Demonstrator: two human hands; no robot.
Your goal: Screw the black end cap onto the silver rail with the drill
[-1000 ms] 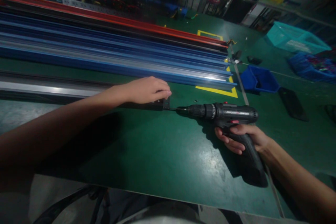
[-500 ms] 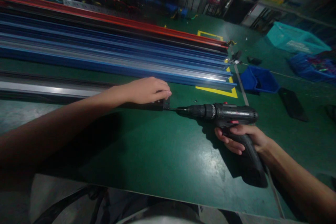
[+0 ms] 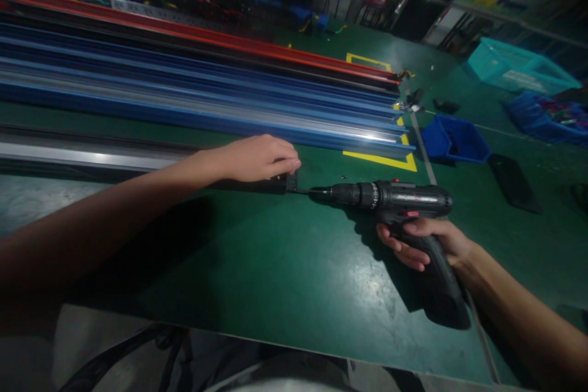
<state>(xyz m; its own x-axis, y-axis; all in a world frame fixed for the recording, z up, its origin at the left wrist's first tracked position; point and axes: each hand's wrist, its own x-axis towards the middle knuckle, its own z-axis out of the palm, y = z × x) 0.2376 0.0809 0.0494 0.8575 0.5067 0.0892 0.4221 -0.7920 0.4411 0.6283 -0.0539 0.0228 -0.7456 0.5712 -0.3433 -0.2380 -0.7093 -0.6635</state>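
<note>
My right hand [image 3: 422, 245] is wrapped round the grip of a black cordless drill [image 3: 404, 199], which lies level and points left. Its long thin bit [image 3: 305, 192] meets the small black end piece [image 3: 291, 182] of a long black and silver metal profile [image 3: 101, 157]. Over that same end, my left hand [image 3: 266, 159] is closed on the profile, fingers curled across its top. The underside of the left hand's grip is hidden. A tiny dark screw-like piece [image 3: 343, 177] lies on the table just beyond the drill's chuck.
Several long blue profiles [image 3: 206, 98] and a red one [image 3: 229, 40] lie behind, along the green table [image 3: 275, 269]. At the right are a blue bin [image 3: 454, 138], a dark phone-like slab [image 3: 514, 184], a teal crate [image 3: 519, 67] and a blue basket [image 3: 546, 116].
Almost nothing differs. Both hands, the drill and the profile keep their places, apart from a very slight shift of the whole view.
</note>
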